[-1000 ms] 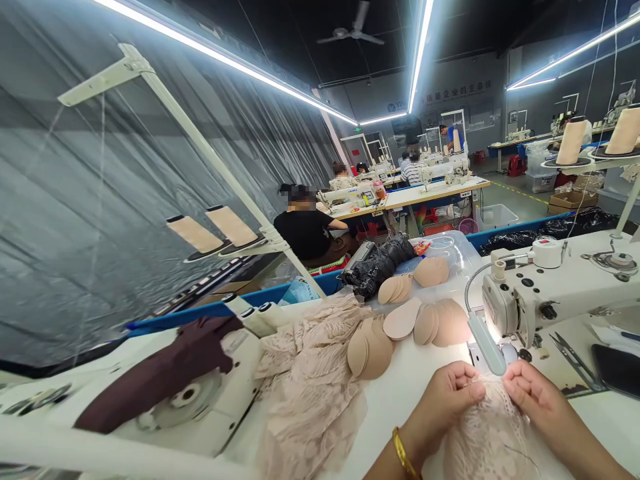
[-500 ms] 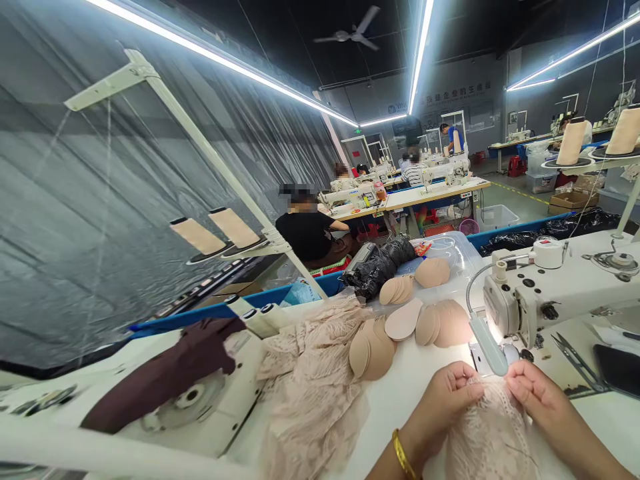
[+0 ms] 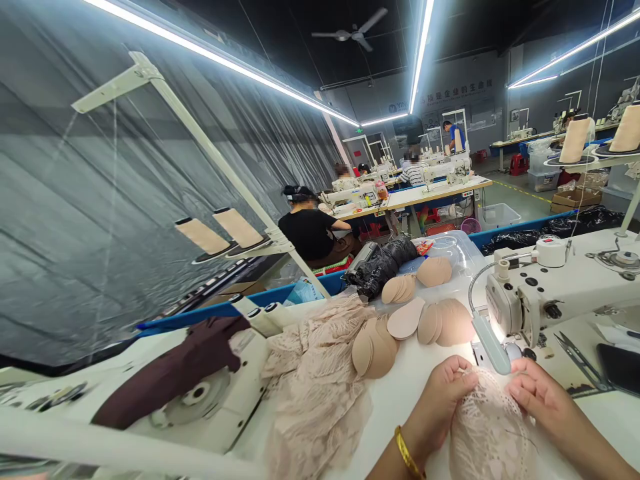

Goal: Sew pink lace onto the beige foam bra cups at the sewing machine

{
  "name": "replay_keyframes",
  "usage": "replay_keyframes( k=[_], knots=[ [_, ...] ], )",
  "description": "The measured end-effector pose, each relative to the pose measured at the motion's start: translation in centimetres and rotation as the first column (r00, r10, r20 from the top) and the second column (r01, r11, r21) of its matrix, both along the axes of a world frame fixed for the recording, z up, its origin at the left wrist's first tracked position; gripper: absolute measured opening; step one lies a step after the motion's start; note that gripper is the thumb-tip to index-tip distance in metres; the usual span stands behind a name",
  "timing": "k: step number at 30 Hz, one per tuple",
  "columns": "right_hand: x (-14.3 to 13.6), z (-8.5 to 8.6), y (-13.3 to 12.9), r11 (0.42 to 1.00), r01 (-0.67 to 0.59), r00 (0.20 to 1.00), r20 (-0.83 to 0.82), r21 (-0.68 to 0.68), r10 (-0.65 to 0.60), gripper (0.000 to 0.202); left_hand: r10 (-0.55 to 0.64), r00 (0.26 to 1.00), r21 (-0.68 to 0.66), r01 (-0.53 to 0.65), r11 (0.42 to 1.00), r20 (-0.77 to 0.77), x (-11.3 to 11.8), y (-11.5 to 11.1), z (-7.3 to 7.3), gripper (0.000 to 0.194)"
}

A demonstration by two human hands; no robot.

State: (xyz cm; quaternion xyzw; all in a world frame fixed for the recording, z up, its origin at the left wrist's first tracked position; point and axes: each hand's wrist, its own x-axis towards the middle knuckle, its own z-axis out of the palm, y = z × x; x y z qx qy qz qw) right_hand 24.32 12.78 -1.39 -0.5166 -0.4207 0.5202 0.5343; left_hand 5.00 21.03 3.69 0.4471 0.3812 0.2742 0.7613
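Pinching pale-pink patterned lace fabric (image 3: 487, 433) near one edge: left hand (image 3: 440, 398), grip narrow, presumably steadying it below the grey rod-shaped lamp (image 3: 492, 344) for light. Right hand (image 3: 545, 398) beside opposite edge; grip unclear.

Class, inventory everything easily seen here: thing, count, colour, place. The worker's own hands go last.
Lace piece: one, pale beige, at the hands
Lace pile: one, pale beige, left of hands
Teardrop cutouts: several, tan, right of the pile
Sewing machine: one, white, right
Lamp: one, grey-green, at the machine
Snips: one, dark, right
Thread cones: four nearby, peach, on stands
Spools: three, white, behind lace pile
Cloth: one, maroon, left
Wrapped bundle: one, black, beyond cutouts
Strip lights: several, white, overhead
Ceiling fan: one, grey, overhead
Co-workers: several, mixed clothing, background
Left hand: one, gripping the lace piece
Right hand: one, at its right edge, grip unclear
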Motion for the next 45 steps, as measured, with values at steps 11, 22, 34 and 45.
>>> replay_keyframes(
  k=[11,22,34,45],
  knots=[
    [0.5,1.4,-0.1,0.999,0.044,0.999,0.029,-0.023,-0.043,0.045,0.029,0.999,0.001,-0.029,1.000,-0.015,0.0,0.0,0.1,0.046],
    [0.0,0.2,0.1,1.000,0.011,0.996,-0.090,0.028,-0.009,0.053,0.070,0.997,-0.031,-0.070,0.997,0.016,0.1,0.0,0.2,0.045],
    [0.4,0.5,0.2,0.999,0.019,0.989,-0.145,-0.030,-0.023,0.053,0.061,0.998,-0.041,-0.060,0.997,0.016,0.0,0.0,0.4,0.041],
    [-0.3,1.3,-0.1,0.998,-0.060,0.979,-0.195,0.006,0.060,0.053,-0.111,0.991,0.087,0.118,0.989,-0.081,0.6,0.2,0.8,0.074]
  ],
)
